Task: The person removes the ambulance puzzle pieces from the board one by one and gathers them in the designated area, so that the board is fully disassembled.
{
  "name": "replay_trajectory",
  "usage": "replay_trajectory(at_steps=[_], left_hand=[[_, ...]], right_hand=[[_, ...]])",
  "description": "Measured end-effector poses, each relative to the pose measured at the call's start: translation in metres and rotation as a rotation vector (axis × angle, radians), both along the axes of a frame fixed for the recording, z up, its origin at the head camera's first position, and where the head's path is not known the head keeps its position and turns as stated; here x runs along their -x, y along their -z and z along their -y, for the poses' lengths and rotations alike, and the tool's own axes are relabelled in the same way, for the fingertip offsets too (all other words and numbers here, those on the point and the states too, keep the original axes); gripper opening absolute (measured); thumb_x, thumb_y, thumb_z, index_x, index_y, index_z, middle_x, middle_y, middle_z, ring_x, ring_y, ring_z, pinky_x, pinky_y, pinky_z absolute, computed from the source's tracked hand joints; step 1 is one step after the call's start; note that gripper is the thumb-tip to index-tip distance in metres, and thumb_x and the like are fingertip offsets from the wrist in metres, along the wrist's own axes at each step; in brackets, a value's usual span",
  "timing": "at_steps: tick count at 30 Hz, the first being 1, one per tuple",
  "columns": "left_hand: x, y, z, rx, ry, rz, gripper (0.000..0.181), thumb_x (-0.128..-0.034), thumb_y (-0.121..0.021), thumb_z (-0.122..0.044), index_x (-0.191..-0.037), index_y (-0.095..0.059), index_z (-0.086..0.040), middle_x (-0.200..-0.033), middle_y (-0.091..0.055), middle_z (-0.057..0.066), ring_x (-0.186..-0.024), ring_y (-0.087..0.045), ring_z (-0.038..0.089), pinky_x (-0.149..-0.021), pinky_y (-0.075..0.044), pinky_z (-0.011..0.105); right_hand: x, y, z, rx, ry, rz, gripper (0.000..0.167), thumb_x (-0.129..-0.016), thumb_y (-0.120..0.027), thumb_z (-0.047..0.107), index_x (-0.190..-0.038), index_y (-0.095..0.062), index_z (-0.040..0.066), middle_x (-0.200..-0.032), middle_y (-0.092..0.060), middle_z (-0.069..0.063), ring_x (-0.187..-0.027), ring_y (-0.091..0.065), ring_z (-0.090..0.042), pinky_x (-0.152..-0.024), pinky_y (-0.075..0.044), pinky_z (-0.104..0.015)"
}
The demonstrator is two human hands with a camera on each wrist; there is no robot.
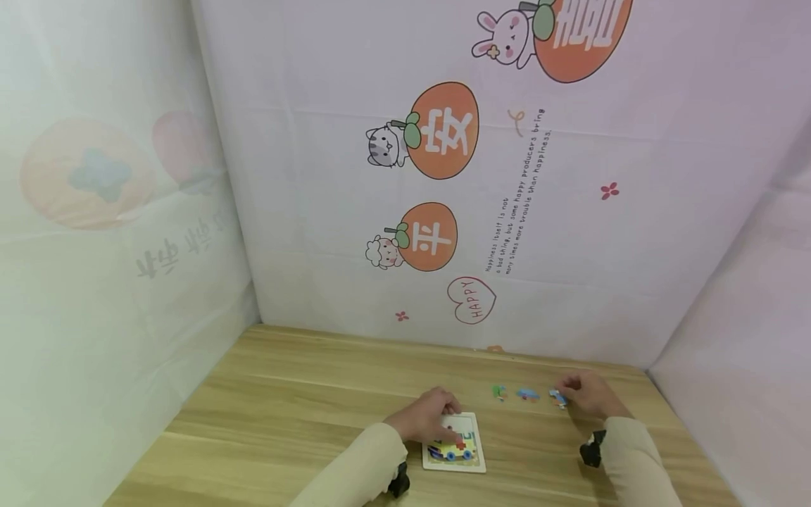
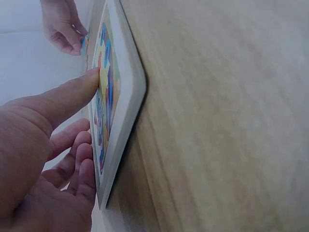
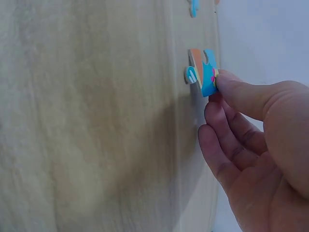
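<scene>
White-framed square puzzle board (image 1: 478, 445) with a yellow vehicle picture is lying flat on the wood-grain counter (image 1: 304, 373) in the head view. Over its left side the left hand (image 1: 423, 420) is reaching; beyond and right of the board, the right hand (image 1: 591, 394) is pinching a thin blue-and-orange jigsaw piece (image 1: 558, 401). A small green jigsaw piece (image 1: 498, 391) and a second blue jigsaw piece (image 1: 527, 395) are lying nearer the board, where a careless sweep might be scattering them.

In the left wrist view, the left thumb is pressing on the picture while the fingers are bending loosely by the board's edge, apart from the thumb. Lopsided pressure could be sliding the board.

In the right wrist view, the board is not showing. Thumb and fingertips are clamping only one end of the piece; if its rounded tab is catching on the counter, it could be twisting loose.
</scene>
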State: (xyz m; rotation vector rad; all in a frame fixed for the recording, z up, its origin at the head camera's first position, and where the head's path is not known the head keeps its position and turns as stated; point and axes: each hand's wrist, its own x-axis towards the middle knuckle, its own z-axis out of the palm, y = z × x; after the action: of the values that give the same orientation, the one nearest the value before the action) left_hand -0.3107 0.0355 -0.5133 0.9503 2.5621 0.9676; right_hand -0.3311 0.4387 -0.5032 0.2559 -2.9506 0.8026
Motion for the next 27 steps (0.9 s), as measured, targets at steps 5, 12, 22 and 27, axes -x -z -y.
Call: replay_trajectory(at_steps=[5, 12, 22, 27], left_hand=[[-0.001, -0.001, -0.001, 0.025, 0.002, -0.022, 0.048, -0.0875, -0.088, -0.033, -0.126, -0.068, -0.011, -0.115, -0.059, -0.005, -0.102, -0.052, 0.003, -0.095, -0.051, 0.022], [-0.003, -0.006, -0.001, 0.077, 0.01, -0.046, 0.051, -0.089, -0.086, -0.037, -0.129, -0.069, -0.012, -0.113, -0.057, -0.007, -0.101, -0.051, 0.003, -0.096, -0.051, 0.022], [-0.004, -0.008, 0.022, 0.071, 0.009, -0.135, 0.053, -0.0895, -0.085, -0.036, -0.132, -0.068, -0.01, -0.117, -0.061, -0.007, -0.106, -0.055, 0.003, -0.098, -0.052, 0.022], [-0.004, -0.007, 0.038, 0.073, 0.029, -0.139, 0.054, -0.0896, -0.085, -0.038, -0.133, -0.068, -0.01, -0.115, -0.059, -0.007, -0.106, -0.054, 0.002, -0.098, -0.052, 0.023]], right_hand=[[0.0, 0.004, -0.001, 0.014, 0.0, 0.013, 0.009, -0.098, -0.07, 0.005, -0.093, -0.077, 0.005, -0.095, -0.077, -0.007, -0.092, -0.068, -0.018, -0.084, -0.056, -0.038], [-0.006, -0.016, 0.02, -0.011, -0.005, 0.094, 0.018, -0.101, -0.068, 0.013, -0.111, -0.075, 0.0, -0.107, -0.077, -0.015, -0.1, -0.071, -0.032, -0.09, -0.059, -0.053], [-0.01, -0.032, 0.094, -0.001, -0.197, 0.12, 0.03, -0.096, -0.077, 0.02, -0.12, -0.074, 0.002, -0.112, -0.076, -0.009, -0.101, -0.07, -0.021, -0.089, -0.061, -0.044], [-0.014, -0.038, 0.135, -0.023, -0.389, 0.082, 0.029, -0.093, -0.078, 0.014, -0.118, -0.074, 0.001, -0.113, -0.076, -0.011, -0.1, -0.071, -0.023, -0.086, -0.061, -0.037]])
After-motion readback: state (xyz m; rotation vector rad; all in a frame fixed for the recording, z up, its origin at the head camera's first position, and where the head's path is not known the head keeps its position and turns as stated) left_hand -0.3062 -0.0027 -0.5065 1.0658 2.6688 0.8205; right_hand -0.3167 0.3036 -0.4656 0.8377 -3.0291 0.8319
